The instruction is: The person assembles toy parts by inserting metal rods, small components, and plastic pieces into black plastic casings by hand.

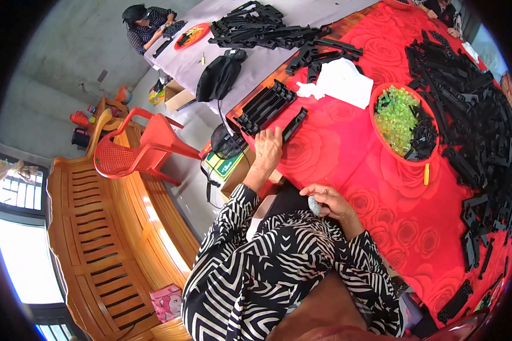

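A table under a red rose-patterned cloth [381, 193] carries black plastic strips [466, 113] heaped along its far side, a red bowl [375, 122] of green pieces, white paper [344, 82], a yellow tool [426, 174], and a stack of strips [264, 106].

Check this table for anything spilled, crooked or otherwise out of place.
Little stands out. A crumpled white sheet lies among the black plastic strips, and one yellow stick lies outside the red bowl. The left hand rests on a strip.
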Action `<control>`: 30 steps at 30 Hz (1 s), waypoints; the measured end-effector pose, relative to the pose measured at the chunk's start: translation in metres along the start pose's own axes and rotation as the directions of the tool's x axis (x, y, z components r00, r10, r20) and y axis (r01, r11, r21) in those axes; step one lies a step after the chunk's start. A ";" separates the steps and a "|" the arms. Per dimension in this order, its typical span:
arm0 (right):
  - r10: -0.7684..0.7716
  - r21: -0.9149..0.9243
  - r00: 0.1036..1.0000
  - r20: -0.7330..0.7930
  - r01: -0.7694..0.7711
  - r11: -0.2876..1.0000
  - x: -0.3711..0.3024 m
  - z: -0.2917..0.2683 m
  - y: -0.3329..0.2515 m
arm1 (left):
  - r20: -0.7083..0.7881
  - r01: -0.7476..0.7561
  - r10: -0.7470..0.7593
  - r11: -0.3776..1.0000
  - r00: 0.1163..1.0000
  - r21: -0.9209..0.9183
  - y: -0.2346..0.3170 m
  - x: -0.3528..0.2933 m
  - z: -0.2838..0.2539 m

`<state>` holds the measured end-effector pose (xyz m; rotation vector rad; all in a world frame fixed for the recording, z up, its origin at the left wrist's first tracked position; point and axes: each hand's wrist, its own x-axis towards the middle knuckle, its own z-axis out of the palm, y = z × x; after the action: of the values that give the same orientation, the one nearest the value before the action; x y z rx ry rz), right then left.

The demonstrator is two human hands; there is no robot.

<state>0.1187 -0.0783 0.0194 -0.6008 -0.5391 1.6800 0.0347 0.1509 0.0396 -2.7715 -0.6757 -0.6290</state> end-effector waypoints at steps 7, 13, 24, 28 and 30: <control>-0.021 0.011 1.000 0.002 0.021 1.000 0.000 0.005 0.001 | -0.070 0.248 -0.244 0.967 0.967 0.057 -0.028 0.025 0.005; -0.059 0.002 0.998 -0.024 0.059 0.998 -0.005 0.003 0.002 | 0.000 0.363 -0.364 0.931 0.932 0.034 -0.025 0.044 0.005; -0.035 0.057 0.999 -0.002 0.035 0.998 -0.005 0.007 0.003 | -0.022 0.134 -0.134 0.991 0.991 -0.010 -0.046 0.031 0.027; -0.083 0.026 0.997 -0.003 0.083 0.996 -0.009 -0.001 0.006 | -0.245 0.069 -0.103 0.988 0.964 -0.142 -0.006 0.033 0.010; -0.132 0.039 0.990 0.055 0.130 0.991 -0.006 -0.004 0.013 | -0.363 0.009 -0.095 0.973 0.927 -0.231 0.017 0.023 0.006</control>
<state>0.1127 -0.0864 0.0091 -0.4822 -0.5771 1.5833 0.0639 0.1467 0.0427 -2.7154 -0.6264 -1.2769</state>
